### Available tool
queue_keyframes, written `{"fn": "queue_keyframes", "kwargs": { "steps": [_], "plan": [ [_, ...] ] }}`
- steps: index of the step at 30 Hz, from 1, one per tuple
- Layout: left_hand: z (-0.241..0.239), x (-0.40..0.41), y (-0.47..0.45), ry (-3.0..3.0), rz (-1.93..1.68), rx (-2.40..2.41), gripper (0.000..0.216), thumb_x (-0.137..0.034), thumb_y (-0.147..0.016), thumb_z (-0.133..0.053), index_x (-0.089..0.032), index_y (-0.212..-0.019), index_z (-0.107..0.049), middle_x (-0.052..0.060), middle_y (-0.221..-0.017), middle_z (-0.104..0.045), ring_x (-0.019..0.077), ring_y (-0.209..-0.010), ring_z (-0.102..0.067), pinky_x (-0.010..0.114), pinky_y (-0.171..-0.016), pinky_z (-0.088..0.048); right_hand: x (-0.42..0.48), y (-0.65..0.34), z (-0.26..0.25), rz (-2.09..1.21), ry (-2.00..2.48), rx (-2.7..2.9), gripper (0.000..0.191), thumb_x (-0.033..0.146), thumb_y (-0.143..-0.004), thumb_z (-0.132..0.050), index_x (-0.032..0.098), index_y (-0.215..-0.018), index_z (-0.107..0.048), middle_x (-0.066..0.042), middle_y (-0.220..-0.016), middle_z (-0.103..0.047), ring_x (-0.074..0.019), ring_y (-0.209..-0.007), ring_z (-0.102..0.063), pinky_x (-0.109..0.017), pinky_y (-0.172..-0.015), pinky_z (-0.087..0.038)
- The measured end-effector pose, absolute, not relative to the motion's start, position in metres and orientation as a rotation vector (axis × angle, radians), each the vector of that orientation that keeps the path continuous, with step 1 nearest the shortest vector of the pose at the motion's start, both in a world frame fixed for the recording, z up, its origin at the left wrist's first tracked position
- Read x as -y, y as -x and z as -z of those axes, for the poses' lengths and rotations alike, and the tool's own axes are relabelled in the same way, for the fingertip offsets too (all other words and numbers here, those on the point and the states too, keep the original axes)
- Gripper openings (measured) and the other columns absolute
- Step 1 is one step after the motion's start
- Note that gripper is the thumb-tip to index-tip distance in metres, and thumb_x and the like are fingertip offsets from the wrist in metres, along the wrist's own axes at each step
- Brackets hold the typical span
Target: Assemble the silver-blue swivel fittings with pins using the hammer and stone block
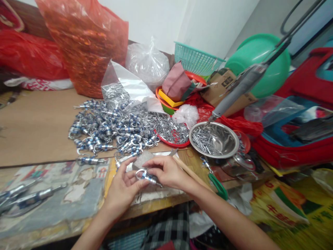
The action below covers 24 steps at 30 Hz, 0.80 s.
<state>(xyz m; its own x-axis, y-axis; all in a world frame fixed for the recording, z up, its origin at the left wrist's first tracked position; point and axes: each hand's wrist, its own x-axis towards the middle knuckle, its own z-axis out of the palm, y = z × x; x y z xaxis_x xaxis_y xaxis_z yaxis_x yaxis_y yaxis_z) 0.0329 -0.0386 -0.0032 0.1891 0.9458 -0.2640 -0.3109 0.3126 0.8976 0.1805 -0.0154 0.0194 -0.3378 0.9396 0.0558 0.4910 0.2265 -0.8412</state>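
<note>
Both my hands meet at the table's near edge over one small metal clasp (146, 176), a silver hook with blue bands. My left hand (124, 187) pinches its ring end from the left, fingers curled. My right hand (166, 171) grips its barrel end from the right, fingers closed round it. Just behind them lies a grey block (142, 160). A big heap of the same blue-banded clasps (111, 128) spreads across the brown tabletop (33, 125) beyond my hands.
A steel bowl of small pins (213, 139) stands right of the hands, beside a red plate of metal parts (173, 135). A grey power tool (239, 90) hangs over the bowl. Plastic bags (85, 45), a teal basket (196, 59) and a green basin (260, 59) crowd the back.
</note>
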Motion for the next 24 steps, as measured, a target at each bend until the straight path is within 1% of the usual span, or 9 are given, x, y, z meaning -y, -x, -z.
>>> {"fn": "queue_keyframes", "kwargs": {
  "steps": [4, 6, 8, 10, 16, 18, 21, 23, 24],
  "plan": [
    [0.002, 0.039, -0.033, -0.815, -1.037, -0.993, 0.075, -0.018, -0.053, -0.074, -0.019, -0.116, -0.035, -0.003, -0.065, -0.065, 0.0158, -0.066, -0.064, 0.028, -0.065, -0.051, 0.028, -0.190, -0.028, -0.557, 1.262, 2.255, 0.020, 0.007, -0.075, -0.052, 0.017, -0.083, -0.067, -0.003, -0.076, -0.063, -0.0138, -0.073, -0.057, -0.024, -0.066, -0.044],
    [0.002, 0.039, -0.034, -0.805, -1.041, -0.997, 0.074, -0.017, -0.052, -0.074, -0.018, -0.116, -0.035, -0.004, -0.064, -0.064, 0.0150, -0.065, -0.064, 0.027, -0.064, -0.051, 0.036, -0.196, -0.035, -0.336, 1.333, 2.368, 0.019, 0.006, -0.075, -0.051, 0.015, -0.079, -0.066, -0.005, -0.074, -0.061, -0.0149, -0.072, -0.055, -0.024, -0.064, -0.043],
    [0.002, 0.039, -0.035, -0.792, -1.044, -0.999, 0.075, -0.017, -0.051, -0.074, -0.018, -0.116, -0.036, -0.004, -0.063, -0.063, 0.0142, -0.064, -0.063, 0.027, -0.063, -0.051, 0.041, -0.200, -0.040, -0.222, 1.455, 2.424, 0.015, 0.007, -0.073, -0.052, 0.014, -0.073, -0.066, -0.006, -0.071, -0.060, -0.0164, -0.069, -0.055, -0.026, -0.062, -0.041],
    [0.002, 0.039, -0.035, -0.789, -1.049, -0.993, 0.075, -0.016, -0.052, -0.074, -0.018, -0.116, -0.036, -0.004, -0.063, -0.063, 0.0134, -0.064, -0.062, 0.026, -0.063, -0.050, 0.040, -0.201, -0.043, -0.282, 1.540, 2.387, 0.011, 0.011, -0.071, -0.056, 0.014, -0.068, -0.065, -0.005, -0.067, -0.061, -0.0164, -0.066, -0.055, -0.026, -0.061, -0.041],
    [0.005, 0.039, -0.034, -0.801, -1.057, -0.975, 0.075, -0.017, -0.052, -0.074, -0.019, -0.116, -0.035, -0.003, -0.064, -0.065, 0.0146, -0.063, -0.064, 0.027, -0.064, -0.050, 0.025, -0.186, -0.032, -0.847, 1.544, 1.938, 0.014, 0.016, -0.073, -0.055, 0.017, -0.075, -0.068, -0.001, -0.068, -0.067, -0.0119, -0.059, -0.058, -0.020, -0.053, -0.039],
    [0.005, 0.040, -0.033, -0.796, -1.054, -0.963, 0.075, -0.016, -0.053, -0.074, -0.019, -0.116, -0.034, -0.003, -0.064, -0.065, 0.0142, -0.064, -0.064, 0.026, -0.064, -0.050, 0.026, -0.180, -0.030, -0.847, 1.575, 1.983, 0.013, 0.015, -0.072, -0.055, 0.017, -0.073, -0.068, -0.001, -0.064, -0.066, -0.0124, -0.057, -0.057, -0.020, -0.051, -0.038],
    [0.005, 0.040, -0.034, -0.780, -1.054, -0.952, 0.075, -0.015, -0.053, -0.074, -0.019, -0.116, -0.033, -0.003, -0.064, -0.066, 0.0139, -0.066, -0.064, 0.025, -0.065, -0.050, 0.030, -0.177, -0.031, -0.670, 1.592, 2.125, 0.011, 0.013, -0.072, -0.055, 0.016, -0.070, -0.065, -0.001, -0.065, -0.063, -0.0141, -0.062, -0.056, -0.022, -0.054, -0.037],
    [0.006, 0.039, -0.034, -0.776, -1.056, -0.953, 0.076, -0.015, -0.053, -0.074, -0.020, -0.116, -0.033, -0.003, -0.064, -0.066, 0.0141, -0.065, -0.064, 0.025, -0.064, -0.050, 0.030, -0.178, -0.034, -0.610, 1.522, 2.181, 0.010, 0.011, -0.073, -0.055, 0.016, -0.079, -0.062, -0.003, -0.073, -0.062, -0.0147, -0.069, -0.056, -0.023, -0.059, -0.038],
    [0.006, 0.039, -0.034, -0.775, -1.056, -0.955, 0.076, -0.015, -0.052, -0.075, -0.020, -0.115, -0.033, -0.003, -0.064, -0.065, 0.0142, -0.065, -0.064, 0.025, -0.064, -0.050, 0.029, -0.179, -0.035, -0.600, 1.475, 2.203, 0.014, 0.012, -0.073, -0.056, 0.016, -0.086, -0.061, -0.003, -0.079, -0.062, -0.0148, -0.072, -0.055, -0.023, -0.062, -0.039]
  ]
}}
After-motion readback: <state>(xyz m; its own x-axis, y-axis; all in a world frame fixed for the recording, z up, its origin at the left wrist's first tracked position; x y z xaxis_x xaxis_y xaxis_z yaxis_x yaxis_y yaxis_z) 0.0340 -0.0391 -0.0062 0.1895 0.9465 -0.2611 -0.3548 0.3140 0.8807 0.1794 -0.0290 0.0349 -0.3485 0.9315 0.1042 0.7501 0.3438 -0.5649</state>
